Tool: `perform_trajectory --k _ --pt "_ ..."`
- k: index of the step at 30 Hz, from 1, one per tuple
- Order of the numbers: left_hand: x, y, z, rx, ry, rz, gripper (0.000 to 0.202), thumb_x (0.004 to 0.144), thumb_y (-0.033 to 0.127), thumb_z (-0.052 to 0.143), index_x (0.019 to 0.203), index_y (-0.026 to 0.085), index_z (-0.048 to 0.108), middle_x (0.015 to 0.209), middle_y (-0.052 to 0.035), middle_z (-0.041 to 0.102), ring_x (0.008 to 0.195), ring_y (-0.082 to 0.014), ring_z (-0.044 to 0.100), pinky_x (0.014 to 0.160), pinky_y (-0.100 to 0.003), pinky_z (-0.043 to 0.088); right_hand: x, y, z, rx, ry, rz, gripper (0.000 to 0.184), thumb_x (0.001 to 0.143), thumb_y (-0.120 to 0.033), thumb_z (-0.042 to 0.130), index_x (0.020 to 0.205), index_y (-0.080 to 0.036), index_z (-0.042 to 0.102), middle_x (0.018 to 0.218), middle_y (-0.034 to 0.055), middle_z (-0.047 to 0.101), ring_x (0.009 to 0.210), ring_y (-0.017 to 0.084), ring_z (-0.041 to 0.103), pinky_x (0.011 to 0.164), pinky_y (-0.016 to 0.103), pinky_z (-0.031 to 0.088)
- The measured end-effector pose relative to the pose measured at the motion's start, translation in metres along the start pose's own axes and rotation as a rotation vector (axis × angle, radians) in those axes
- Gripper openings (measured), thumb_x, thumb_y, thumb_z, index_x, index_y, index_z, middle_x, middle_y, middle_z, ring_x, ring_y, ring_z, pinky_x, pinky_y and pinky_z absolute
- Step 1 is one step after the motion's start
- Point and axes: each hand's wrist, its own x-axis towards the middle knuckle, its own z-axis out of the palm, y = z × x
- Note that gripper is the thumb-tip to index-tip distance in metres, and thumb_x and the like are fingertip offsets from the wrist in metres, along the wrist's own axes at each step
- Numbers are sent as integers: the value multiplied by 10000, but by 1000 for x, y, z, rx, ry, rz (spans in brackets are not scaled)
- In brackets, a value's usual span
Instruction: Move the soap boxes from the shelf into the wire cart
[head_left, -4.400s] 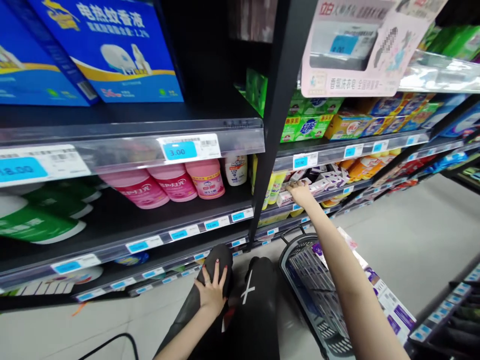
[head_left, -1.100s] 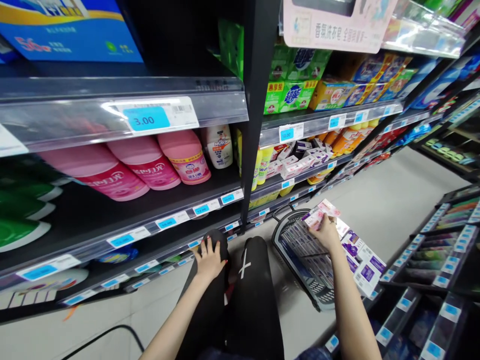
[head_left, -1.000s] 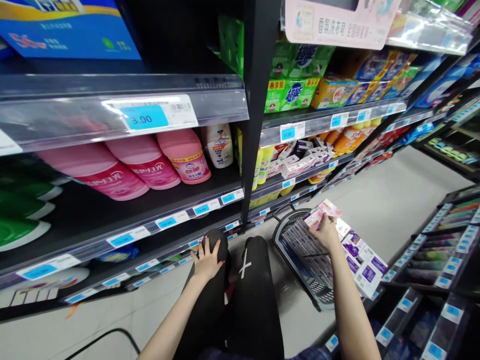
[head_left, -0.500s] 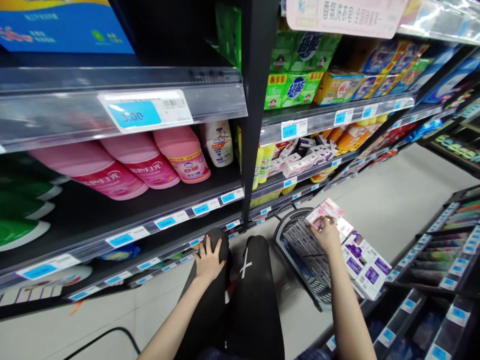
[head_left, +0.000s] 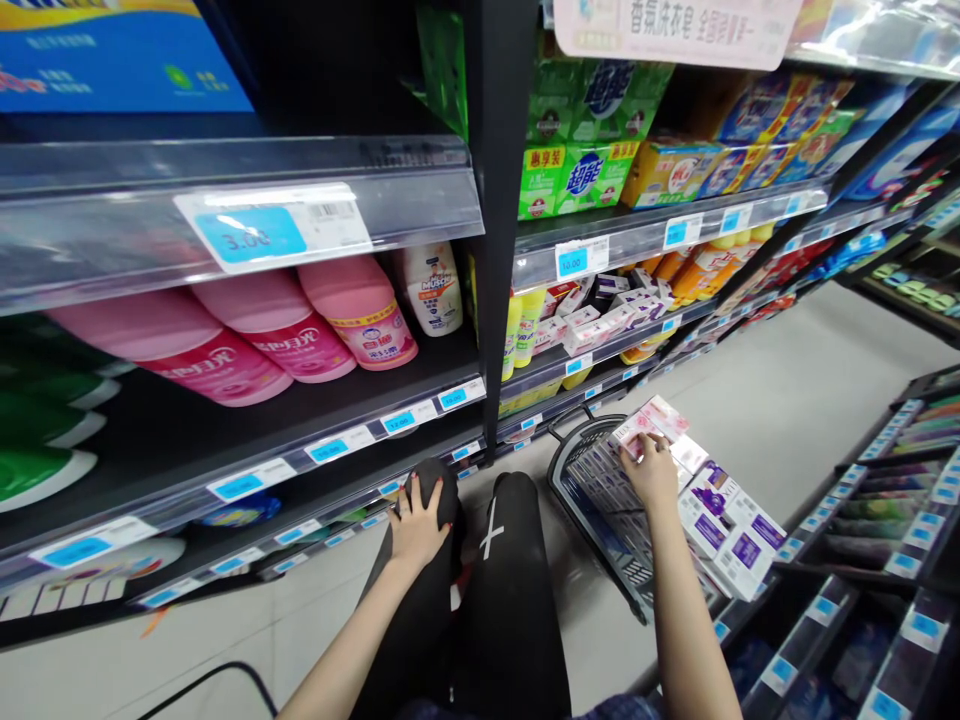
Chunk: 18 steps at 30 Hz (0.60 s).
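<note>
My left hand (head_left: 418, 530) lies with fingers spread on my left knee (head_left: 439, 478), holding nothing. At the right, my right hand (head_left: 651, 472) curls its fingers over a pink-and-white soap box (head_left: 632, 430) at the top of a grey plastic shopping basket (head_left: 598, 550). The fingertips press on the box, though its underside is hidden. Rows of soap boxes fill the basket. Beside my right wrist, white-and-purple soap boxes (head_left: 742, 548) form a flat-topped block along the basket's right side.
A shelf upright (head_left: 504, 230) stands ahead of my knees. Pink bottles (head_left: 307, 345) line the left shelf. Across from me, loose soap boxes (head_left: 600, 325) lie on a low shelf below green packs (head_left: 574, 178). More shelving (head_left: 862, 510) borders the right. Pale floor (head_left: 817, 370) runs between.
My view has shifted very slightly, and the right forearm leans a little more to the left. Both hands keep their places, the right one still at the pink soap box.
</note>
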Motion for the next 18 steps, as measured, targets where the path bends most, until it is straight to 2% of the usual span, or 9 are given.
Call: perform_trajectory --k 7,18 --pt "1 0 1 0 12 4 768 780 422 583 1450 304 225 1516 -171 30 1350 -438 143 1015 -573 243 0 4 1 -7 11 -26 477 827 -463 486 1128 -108 588 1138 138 542 862 220 561 687 324 454" --pt "0 0 1 -9 -1 3 776 781 418 580 1454 305 208 1517 -171 18 1352 -433 142 1018 -569 238 0 12 2 25 14 -97 473 850 -451 461 1134 -91 579 1140 162 536 936 243 544 773 360 466"
